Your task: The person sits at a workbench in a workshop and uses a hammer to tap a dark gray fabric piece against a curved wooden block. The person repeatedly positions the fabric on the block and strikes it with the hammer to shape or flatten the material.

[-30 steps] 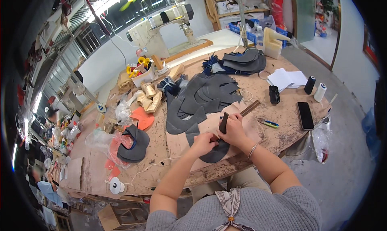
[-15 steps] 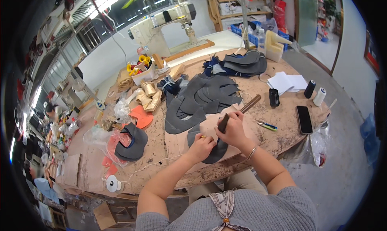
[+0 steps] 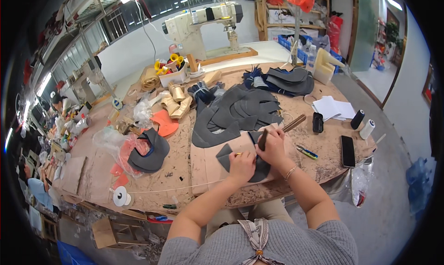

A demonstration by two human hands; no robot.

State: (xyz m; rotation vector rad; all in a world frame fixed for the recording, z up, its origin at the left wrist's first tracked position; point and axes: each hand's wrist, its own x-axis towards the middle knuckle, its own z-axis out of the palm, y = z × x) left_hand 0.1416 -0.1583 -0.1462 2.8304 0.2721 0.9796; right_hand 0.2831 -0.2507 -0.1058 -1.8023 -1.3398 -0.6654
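Note:
A curved dark grey sheet piece lies on a pale square board close in front of me. My left hand has its fingers curled down on the piece, gripping it near the middle. Just to the right, my right hand is closed around a long dark brown tool, whose handle slants out to the far right. A dark flat part shows at the left of that fist; its working end is partly hidden. Beyond the board spreads a pile of similar grey pieces.
To the left are a grey curved stack, orange pieces and a white thread spool. On the right lie a pen-like tool, a phone, thread cones and paper. A sewing machine stands behind.
The view has shifted, so the bench appears displaced. Both hands stay at the grey piece; my left hand sits closer to my right fist. The brown tool remains in my right hand.

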